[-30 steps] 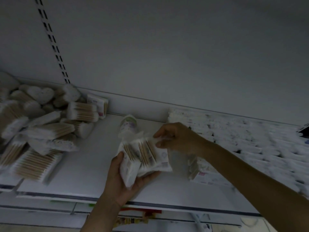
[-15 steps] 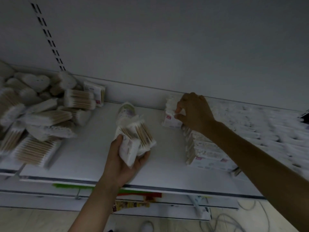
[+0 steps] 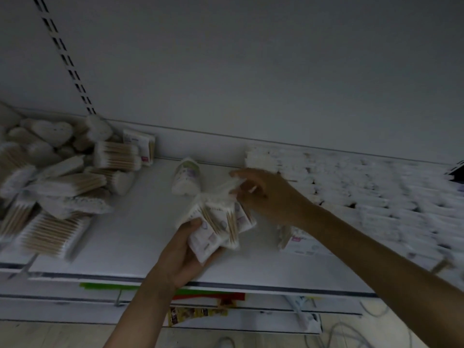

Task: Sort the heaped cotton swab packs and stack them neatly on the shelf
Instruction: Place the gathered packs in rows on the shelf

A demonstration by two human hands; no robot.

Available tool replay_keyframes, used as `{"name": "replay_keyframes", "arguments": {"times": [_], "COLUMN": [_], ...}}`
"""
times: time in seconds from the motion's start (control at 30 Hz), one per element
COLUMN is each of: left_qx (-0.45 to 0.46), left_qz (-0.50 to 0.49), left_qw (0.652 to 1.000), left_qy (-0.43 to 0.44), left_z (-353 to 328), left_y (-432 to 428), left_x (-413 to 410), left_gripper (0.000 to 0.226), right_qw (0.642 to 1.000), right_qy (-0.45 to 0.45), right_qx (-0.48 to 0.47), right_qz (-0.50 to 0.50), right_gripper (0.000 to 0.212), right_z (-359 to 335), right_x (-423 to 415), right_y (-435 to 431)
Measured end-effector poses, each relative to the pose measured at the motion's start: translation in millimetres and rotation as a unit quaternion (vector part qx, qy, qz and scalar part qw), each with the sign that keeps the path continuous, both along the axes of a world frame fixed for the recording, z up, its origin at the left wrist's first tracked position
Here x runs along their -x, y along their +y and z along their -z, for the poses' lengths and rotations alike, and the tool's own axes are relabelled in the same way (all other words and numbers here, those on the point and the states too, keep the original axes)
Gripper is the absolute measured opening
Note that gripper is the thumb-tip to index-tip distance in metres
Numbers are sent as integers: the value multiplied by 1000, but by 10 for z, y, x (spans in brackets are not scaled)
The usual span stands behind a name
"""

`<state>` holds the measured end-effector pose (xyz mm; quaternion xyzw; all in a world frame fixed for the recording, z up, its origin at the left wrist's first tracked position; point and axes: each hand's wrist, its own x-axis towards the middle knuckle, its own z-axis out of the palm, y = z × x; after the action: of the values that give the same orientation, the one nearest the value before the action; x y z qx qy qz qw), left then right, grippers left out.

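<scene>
My left hand (image 3: 180,249) grips a fanned bundle of cotton swab packs (image 3: 218,227) above the white shelf (image 3: 125,242). My right hand (image 3: 266,194) is at the bundle's top, its fingers pinching the upper edge of one pack. A heap of loose swab packs (image 3: 62,182) lies at the left of the shelf. Rows of stacked packs (image 3: 364,192) fill the right side, blurred by motion. One short stack (image 3: 298,239) stands just under my right forearm.
A round swab tub (image 3: 187,175) lies on its side on the shelf behind the bundle. A slotted upright (image 3: 65,59) runs up the back wall. Lower shelves with coloured labels (image 3: 208,297) and cables (image 3: 351,332) on the floor show below.
My right hand has left the stacked packs at the back right and come back to the bundle in my left hand. The left hand has stayed in place.
</scene>
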<state>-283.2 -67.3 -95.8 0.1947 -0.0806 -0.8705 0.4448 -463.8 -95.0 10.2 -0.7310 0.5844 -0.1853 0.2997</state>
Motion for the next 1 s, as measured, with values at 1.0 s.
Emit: {"name": "replay_keyframes", "arguments": {"times": [1.0], "left_qx": [-48], "left_qz": [-52], "left_qw": [998], "left_qy": [2], "left_z": [35], "left_y": [-58], "left_x": [8], "left_gripper": [88], "right_qw": [884], "right_qy": [431], "right_qx": [182], "right_qz": [-16], "right_gripper": [30], "right_z": [135], "right_x": [398], "right_y": [-294]}}
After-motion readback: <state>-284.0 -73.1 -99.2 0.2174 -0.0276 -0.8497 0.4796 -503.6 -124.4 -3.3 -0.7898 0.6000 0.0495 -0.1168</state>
